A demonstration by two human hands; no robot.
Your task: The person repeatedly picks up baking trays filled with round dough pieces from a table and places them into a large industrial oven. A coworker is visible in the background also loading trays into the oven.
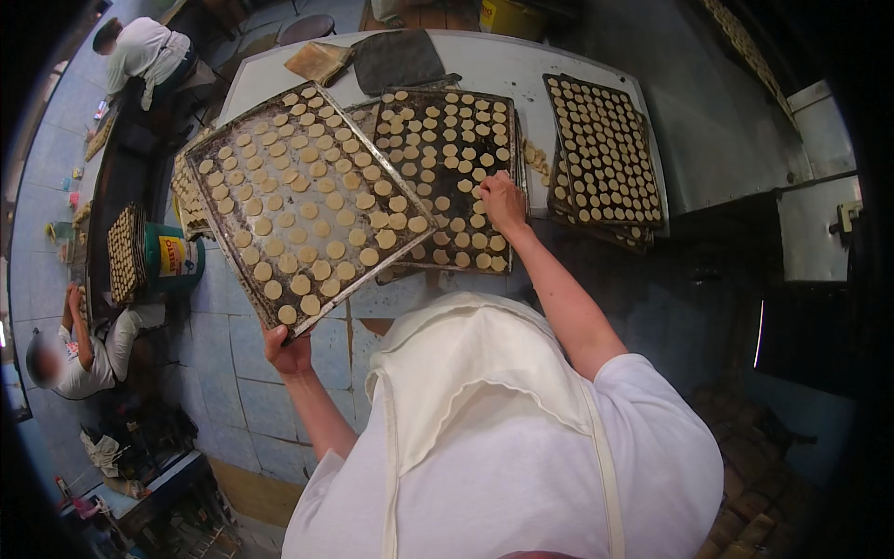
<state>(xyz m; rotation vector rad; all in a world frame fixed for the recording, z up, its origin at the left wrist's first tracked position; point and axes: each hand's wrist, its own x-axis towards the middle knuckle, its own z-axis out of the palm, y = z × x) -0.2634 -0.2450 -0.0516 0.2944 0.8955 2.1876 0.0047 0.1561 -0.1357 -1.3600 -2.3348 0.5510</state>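
Observation:
My left hand grips the near corner of a worn metal baking tray, which slants out over the floor and overlaps a darker tray. Rows of flat, pale dough rounds cover the held tray. My right hand is over the right side of the dark baking tray, its fingers bunched at the dough rounds there. Whether a round is between those fingers cannot be seen. The dark tray rests on other trays on a white table, partly hidden by the held one.
Stacked trays of rounds stand right, with dough pieces beside them. Dark and brown cloths lie at the back. Metal panelling borders the right. Two people and a green bucket are left.

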